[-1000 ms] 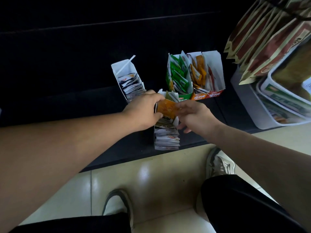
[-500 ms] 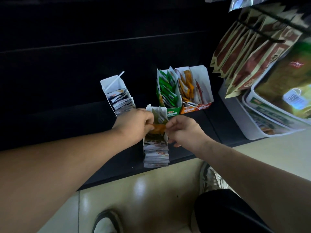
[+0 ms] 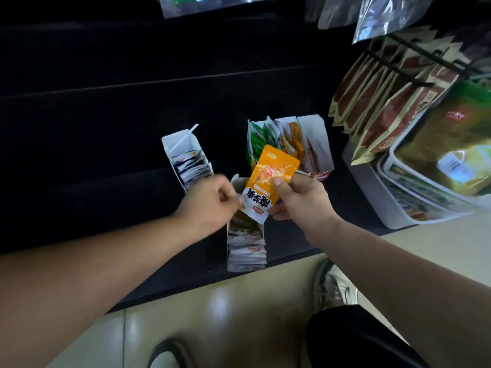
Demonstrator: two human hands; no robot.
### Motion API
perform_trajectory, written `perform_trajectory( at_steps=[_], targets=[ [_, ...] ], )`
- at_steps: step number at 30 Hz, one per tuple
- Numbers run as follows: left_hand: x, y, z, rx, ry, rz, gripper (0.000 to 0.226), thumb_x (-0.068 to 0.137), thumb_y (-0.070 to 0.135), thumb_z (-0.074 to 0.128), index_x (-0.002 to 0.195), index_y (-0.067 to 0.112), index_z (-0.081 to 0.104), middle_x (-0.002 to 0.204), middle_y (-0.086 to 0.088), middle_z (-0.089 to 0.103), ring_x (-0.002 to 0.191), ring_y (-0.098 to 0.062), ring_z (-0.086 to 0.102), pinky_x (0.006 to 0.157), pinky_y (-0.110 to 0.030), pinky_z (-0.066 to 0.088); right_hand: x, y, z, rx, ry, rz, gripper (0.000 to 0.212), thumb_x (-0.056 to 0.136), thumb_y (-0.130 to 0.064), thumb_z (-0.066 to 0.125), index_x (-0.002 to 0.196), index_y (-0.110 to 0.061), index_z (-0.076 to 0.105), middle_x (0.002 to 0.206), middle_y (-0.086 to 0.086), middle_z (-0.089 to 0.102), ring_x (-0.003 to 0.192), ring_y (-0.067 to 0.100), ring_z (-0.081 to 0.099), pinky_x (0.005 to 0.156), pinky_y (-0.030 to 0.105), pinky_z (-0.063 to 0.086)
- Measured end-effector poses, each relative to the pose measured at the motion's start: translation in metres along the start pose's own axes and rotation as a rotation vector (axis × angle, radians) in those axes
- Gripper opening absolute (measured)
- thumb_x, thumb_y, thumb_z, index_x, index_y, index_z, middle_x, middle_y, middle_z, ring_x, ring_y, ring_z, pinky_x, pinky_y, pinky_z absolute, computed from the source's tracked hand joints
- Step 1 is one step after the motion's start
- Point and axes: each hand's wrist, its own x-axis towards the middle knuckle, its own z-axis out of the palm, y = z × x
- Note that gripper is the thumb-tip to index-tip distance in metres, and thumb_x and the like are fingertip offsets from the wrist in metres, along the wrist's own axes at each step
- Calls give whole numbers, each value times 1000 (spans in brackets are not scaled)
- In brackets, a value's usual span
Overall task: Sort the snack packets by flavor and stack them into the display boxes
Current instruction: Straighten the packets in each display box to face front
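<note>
An orange packet [image 3: 268, 176] pinched in the right grip [image 3: 300, 200], long axis pointing away from the wrist, white near end bearing black Chinese characters and a red oval logo, left grip [image 3: 210, 205] curled beside that end, hold unclear, box [image 3: 247, 251] of packets beneath both

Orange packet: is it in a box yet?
No, the right hand holds the orange packet raised over the near display box.

The right hand [image 3: 303, 201] pinches an orange packet [image 3: 272, 176] above the front box [image 3: 247, 252] at the shelf's [image 3: 119, 208] front edge. The blurred left hand [image 3: 211, 207] curls by the packet's white end; contact is unclear. The green box [image 3: 256, 144] and orange box [image 3: 317, 143] stand behind, touching.
</note>
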Motion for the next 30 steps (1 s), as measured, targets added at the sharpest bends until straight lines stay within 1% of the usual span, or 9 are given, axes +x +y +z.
perform_trajectory(
  at_steps=[5,9,11,15,18,21,25,27,30],
  targets=[
    [1,9,11,-48,-274,-109,24,99,18,68,122,23,72,105,10,69,104,-14,69,88,-26,54,3,-1,-22,65,136,-17,25,106,-25,57,102,-2,66,87,20,75,65,27,75,63,40,65],
    [5,14,16,-41,-263,-113,35,102,19,63,136,26,63,105,11,61,100,-14,62,86,-24,49,16,-12,-49,-29,393,-194,37,105,-35,56,71,-21,52,65,6,58,67,35,69,63,50,61],
    [6,13,21,-12,-280,-111,37,103,20,63,139,23,61,113,9,58,105,-7,55,91,-20,43,25,-19,-62,-70,459,-218,47,104,-35,56,63,-19,39,56,-1,40,58,26,51,58,37,45],
    [9,7,25,-31,-244,-108,31,103,20,62,134,23,64,98,14,61,73,5,55,68,-8,42,48,-15,-62,15,498,-81,50,105,-26,54,59,-16,38,50,-10,34,56,14,28,58,29,26],
    [12,-1,27,-75,-184,-102,26,102,18,63,128,24,66,79,7,66,39,-2,47,48,-15,40,71,1,-52,43,438,-20,41,103,-29,57,67,-10,54,60,-3,45,61,16,38,60,29,33],
    [10,-5,25,-80,-149,-88,24,102,17,62,122,30,66,68,1,65,43,-17,55,45,-28,44,87,11,-43,4,342,77,21,102,-30,61,97,-15,75,80,-1,61,76,20,56,69,28,49],
    [13,-8,20,-81,-73,-22,25,101,15,62,104,39,67,81,2,71,52,-20,58,55,-28,48,90,10,-43,76,369,140,44,99,-27,69,138,-10,59,107,-2,66,112,31,65,104,45,53],
    [17,-13,18,-57,-33,7,26,98,14,65,100,39,66,96,11,70,65,-12,63,66,-28,54,81,11,-48,-27,406,56,46,98,-23,70,141,-14,57,121,-1,65,120,26,60,100,34,47],
    [18,-16,17,9,-44,14,23,96,15,68,112,31,67,107,12,66,69,-5,60,67,-21,48,54,19,-45,-174,347,9,21,95,-20,66,115,-25,71,97,-2,71,97,27,68,79,34,52]
  ],
)
